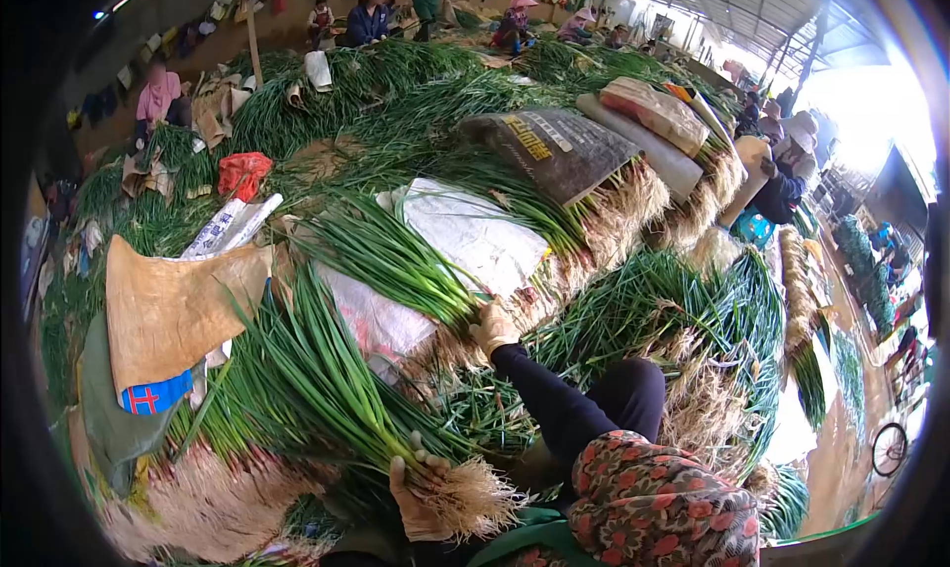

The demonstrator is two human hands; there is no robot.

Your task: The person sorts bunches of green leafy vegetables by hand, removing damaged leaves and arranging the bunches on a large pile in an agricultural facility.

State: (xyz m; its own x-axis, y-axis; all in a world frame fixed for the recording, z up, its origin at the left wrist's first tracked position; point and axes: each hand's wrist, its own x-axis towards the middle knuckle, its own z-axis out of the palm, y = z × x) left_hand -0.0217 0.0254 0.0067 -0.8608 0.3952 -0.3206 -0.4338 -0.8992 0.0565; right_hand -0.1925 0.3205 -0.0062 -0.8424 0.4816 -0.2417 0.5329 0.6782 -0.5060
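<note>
Head view, left hand: the gloved left hand (421,493) is clenched round the neck of a bunch of green onions (327,379), just above the root tuft (475,503); fingers wrapped tight, thumb on top.
Head view, held bunch: its pale roots fan out to the right of the fist, its long green leaves run up and away to the left from it, tilted, lying across the heap.
Head view, right hand: the gloved right hand (493,328), on a dark sleeve (554,399), reaches forward and closes on the root end of a second bunch (396,255); the fingers curl over the stalks, but how firmly they grip cannot be told.
Head view, second bunch: its leaves stretch up and left from this hand, lying over a white sack (475,236).
Head view, between the hands: more onions, roots outward, and a patterned red cloth (658,508) just right of the left fist.
Head view, beyond the right hand: a dark printed sack (559,151) on stacked onions; left of the held leaves, a brown cardboard sheet (173,305).
Head view, far side: other people sit among the onion piles.
</note>
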